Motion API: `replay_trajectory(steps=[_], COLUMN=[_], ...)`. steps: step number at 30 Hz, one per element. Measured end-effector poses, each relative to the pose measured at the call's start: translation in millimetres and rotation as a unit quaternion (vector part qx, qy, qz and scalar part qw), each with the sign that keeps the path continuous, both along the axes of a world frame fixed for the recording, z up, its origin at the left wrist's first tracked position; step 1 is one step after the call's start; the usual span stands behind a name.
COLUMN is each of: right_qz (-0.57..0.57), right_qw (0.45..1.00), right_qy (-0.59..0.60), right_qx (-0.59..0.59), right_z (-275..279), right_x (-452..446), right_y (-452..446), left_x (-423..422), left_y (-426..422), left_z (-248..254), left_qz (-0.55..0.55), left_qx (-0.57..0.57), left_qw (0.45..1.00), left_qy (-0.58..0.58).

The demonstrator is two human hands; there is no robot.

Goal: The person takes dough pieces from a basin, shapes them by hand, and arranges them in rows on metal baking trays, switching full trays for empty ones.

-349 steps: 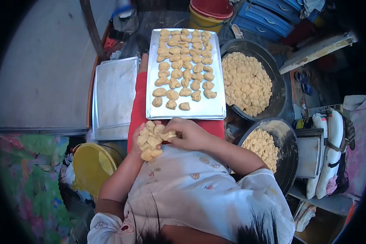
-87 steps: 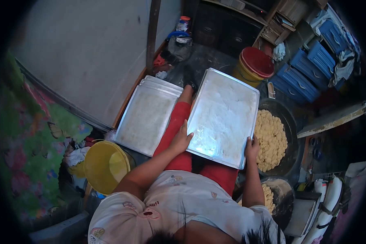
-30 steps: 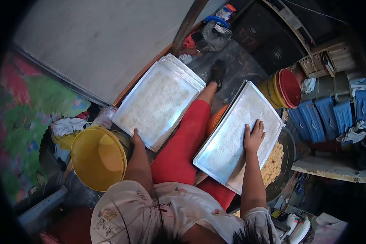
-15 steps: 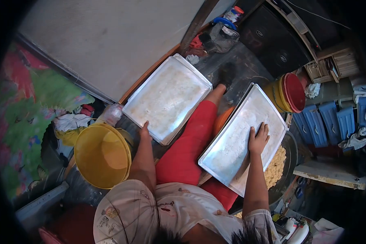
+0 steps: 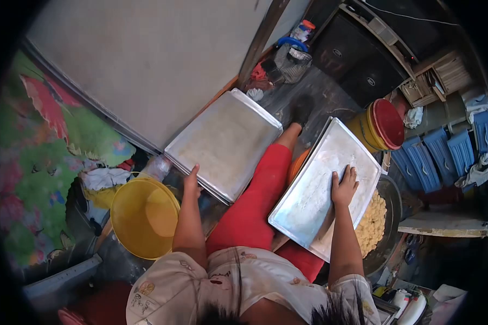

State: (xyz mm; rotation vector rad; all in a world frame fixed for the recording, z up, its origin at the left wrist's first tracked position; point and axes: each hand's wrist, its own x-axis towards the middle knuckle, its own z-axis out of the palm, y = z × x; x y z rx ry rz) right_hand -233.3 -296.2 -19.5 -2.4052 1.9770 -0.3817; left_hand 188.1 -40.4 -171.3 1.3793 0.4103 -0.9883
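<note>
My left hand (image 5: 192, 182) is at the near edge of a stack of metal trays (image 5: 228, 143) on the left, thumb on top and the other fingers partly hidden at the rim. Flat on a silver tray (image 5: 314, 187) over my right thigh lies my right hand (image 5: 344, 187), its fingers spread. Beneath that tray another tray's dark edge shows along its left side. Beside it, partly covered, a black basin (image 5: 391, 216) holds a heap of dough pieces (image 5: 372, 225).
A yellow bucket (image 5: 145, 216) stands near my left forearm. Further off are a yellow and red bucket (image 5: 386, 124), blue drawers (image 5: 436, 154) and black speakers (image 5: 344, 59). A wooden board (image 5: 444, 225) juts in at the right.
The dough-covered tray from the earliest frame is out of view, and a bare one lies over my right thigh. Since half a second ago, the left stack's near corner has shifted slightly and looks tilted.
</note>
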Motion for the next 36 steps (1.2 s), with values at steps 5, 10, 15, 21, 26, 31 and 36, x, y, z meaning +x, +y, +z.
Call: replay_trajectory(steps=[5, 10, 15, 21, 26, 31, 36], right_qz=[-0.015, 0.238, -0.095, -0.177, -0.287, -0.274, -0.266], right_qw=[1.000, 0.850, 0.606, 0.322, 0.345, 0.358, 0.390], right_qy=[0.005, -0.447, -0.625, -0.748, -0.709, -0.710, -0.699], right_qx=[-0.004, 0.144, 0.483, 0.553, 0.544, 0.542, 0.538], right_z=[6, 53, 45, -34, -55, -58, -40], right_x=[13, 125, 203, 237, 244, 233, 226], right_y=[10, 88, 120, 100, 107, 102, 111], left_x=[15, 13, 18, 8, 19, 141, 176], left_y=[-33, -74, -79, -73, -45, -64, -123], left_z=[48, 128, 140, 142, 163, 125, 146], left_qz=[-0.009, -0.086, -0.092, -0.091, -0.080, 0.043, -0.588], left_qx=[-0.083, -0.049, -0.063, -0.055, 0.052, 0.271, 0.352], left_qw=[0.991, 0.988, 0.989, 0.990, 0.988, 0.805, 0.629], left_qy=[-0.105, -0.118, -0.097, -0.097, -0.124, -0.527, -0.366])
